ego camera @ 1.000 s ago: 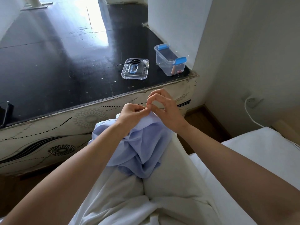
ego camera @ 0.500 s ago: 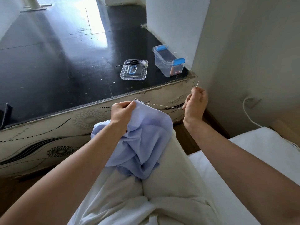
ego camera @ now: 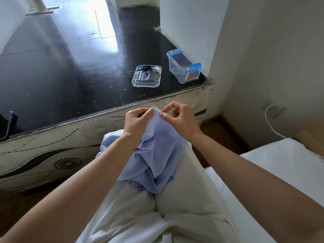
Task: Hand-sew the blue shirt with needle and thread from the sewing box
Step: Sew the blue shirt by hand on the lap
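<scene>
The blue shirt (ego camera: 154,155) lies bunched on the person's lap. It looks soft and floppy, so it is best held right at the edge. The left hand (ego camera: 137,120) grips that top edge, fingers curled round the cloth. The right hand (ego camera: 180,118) pinches the thin needle (ego camera: 168,104) just beside it. The needle looks sharp and easy to drop.

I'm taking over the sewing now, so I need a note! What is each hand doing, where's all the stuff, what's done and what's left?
Left hand grips the top edge of the blue shirt, bunched on the lap.
Right hand pinches the needle at that edge.
Sewing box stands open on the counter; its lid lies beside it with scissors and a thread spool.
Done: needle out and at the seam. Stitch count cannot be told.
Left: probably finish the seam, knot, snip.
</scene>
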The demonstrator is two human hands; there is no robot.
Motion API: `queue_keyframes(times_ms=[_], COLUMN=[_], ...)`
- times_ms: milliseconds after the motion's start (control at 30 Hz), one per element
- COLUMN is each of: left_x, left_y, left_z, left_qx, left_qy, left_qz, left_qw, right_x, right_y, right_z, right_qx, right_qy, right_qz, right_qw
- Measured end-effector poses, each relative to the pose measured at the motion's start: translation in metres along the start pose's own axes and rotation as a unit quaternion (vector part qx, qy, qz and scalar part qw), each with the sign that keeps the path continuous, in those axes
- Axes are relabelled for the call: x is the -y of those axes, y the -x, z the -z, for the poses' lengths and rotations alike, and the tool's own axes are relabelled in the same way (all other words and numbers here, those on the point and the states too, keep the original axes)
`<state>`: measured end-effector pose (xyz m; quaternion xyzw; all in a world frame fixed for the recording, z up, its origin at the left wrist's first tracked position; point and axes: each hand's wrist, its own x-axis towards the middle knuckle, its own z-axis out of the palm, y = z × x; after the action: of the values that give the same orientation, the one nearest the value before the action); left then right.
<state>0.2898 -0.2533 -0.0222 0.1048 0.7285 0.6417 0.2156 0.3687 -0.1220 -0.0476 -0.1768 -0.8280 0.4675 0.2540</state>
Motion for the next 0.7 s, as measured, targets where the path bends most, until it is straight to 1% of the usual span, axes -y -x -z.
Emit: queue_keyframes(times_ms=[133,300,367,400,467,533,600,633,700], left_x=[0.002,0.001,0.001,0.0,0.0,0.001,0.001,0.001,0.001], left_y=[0.001,0.003,0.002,0.002,-0.001,-0.003,-0.005,-0.005,-0.006], left_z=[-0.001,-0.002,-0.001,-0.001,0.0,0.002,0.004,0.004,0.005], left_qx=[0.009,0.018,0.011,0.005,-0.01,-0.027,-0.04,-0.044,-0.051], left_qy=[-0.012,-0.029,-0.027,-0.023,-0.009,0.004,0.016,0.022,0.032], left_qz=[-0.019,-0.032,-0.024,-0.016,-0.001,0.01,0.013,0.013,0.013], left_qw=[1.0,0.999,0.999,1.0,1.0,1.0,0.999,0.999,0.998], right_x=[0.002,-0.001,0.0,0.002,0.005,0.007,0.009,0.009,0.008], right_y=[-0.001,-0.004,-0.002,0.0,0.006,0.011,0.014,0.016,0.016], right_z=[-0.005,-0.007,-0.005,-0.002,0.006,0.015,0.023,0.027,0.033], right_qx=[-0.011,-0.01,0.01,0.034,0.123,0.258,0.395,0.45,0.516], right_qy=[0.012,0.035,0.008,-0.021,-0.079,-0.112,-0.106,-0.09,-0.077], right_qz=[0.022,0.017,0.016,0.019,0.02,-0.009,-0.077,-0.109,-0.159], right_qw=[1.0,0.999,1.0,0.999,0.989,0.96,0.909,0.882,0.838])
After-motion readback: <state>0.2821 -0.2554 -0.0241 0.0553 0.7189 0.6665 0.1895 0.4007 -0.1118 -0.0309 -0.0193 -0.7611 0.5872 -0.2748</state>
